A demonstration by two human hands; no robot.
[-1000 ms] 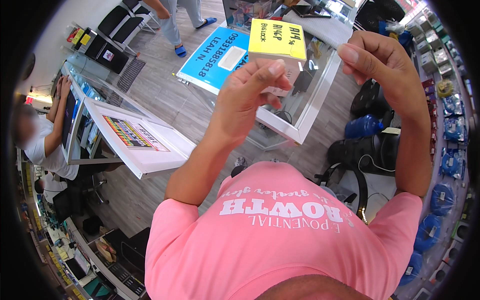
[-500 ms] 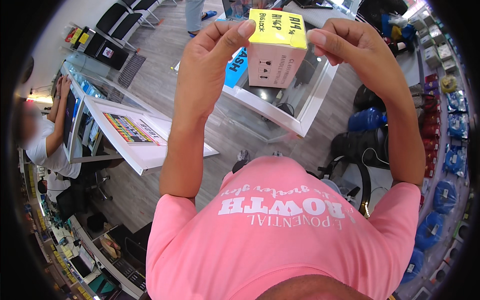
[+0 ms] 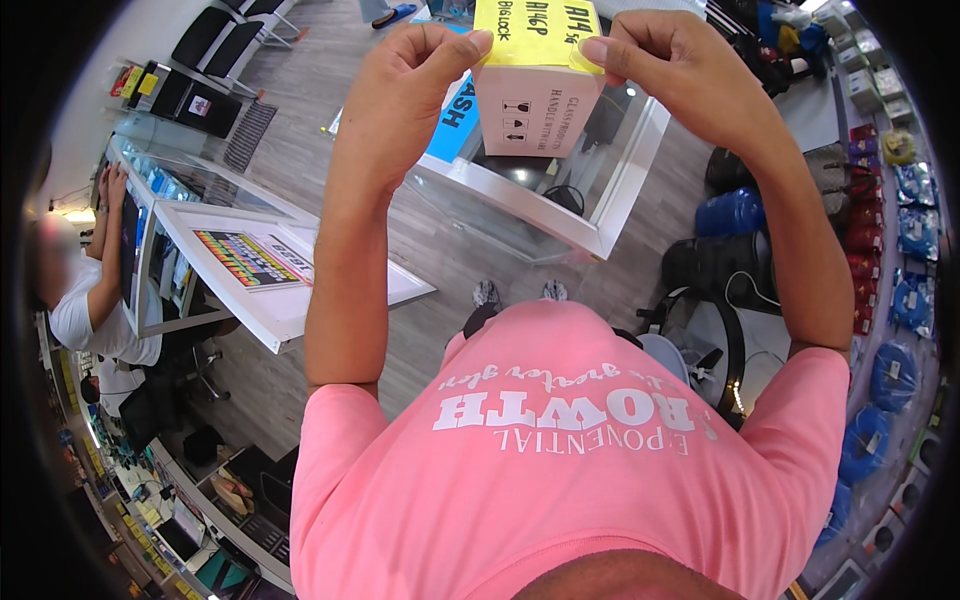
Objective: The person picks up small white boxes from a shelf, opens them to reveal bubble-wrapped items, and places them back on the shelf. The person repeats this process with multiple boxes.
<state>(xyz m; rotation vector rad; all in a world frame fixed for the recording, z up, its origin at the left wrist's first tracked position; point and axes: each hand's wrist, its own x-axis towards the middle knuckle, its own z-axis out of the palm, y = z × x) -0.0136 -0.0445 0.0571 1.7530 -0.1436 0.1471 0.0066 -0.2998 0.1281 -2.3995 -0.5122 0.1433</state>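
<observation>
A small white cardboard box [image 3: 537, 108] with a yellow label on its top is held up in front of me at the top of the view. My left hand [image 3: 410, 85] pinches its left upper edge and my right hand [image 3: 672, 62] pinches its right upper edge. Both forearms rise from the lower part of the picture, over my pink shirt. Below the box lies a glass display counter [image 3: 560, 215] with a white frame.
A second white-framed counter [image 3: 290, 290] with a colourful sheet stands to the left. A seated person [image 3: 85, 300] in white is at the far left. Black chairs [image 3: 215, 35] stand at top left. Bags [image 3: 715, 260], blue packages and hanging goods line the right side.
Both hands have brought the box up and nearer to me; a second ago they were apart with the box resting on the counter, now they grip it on both sides.
</observation>
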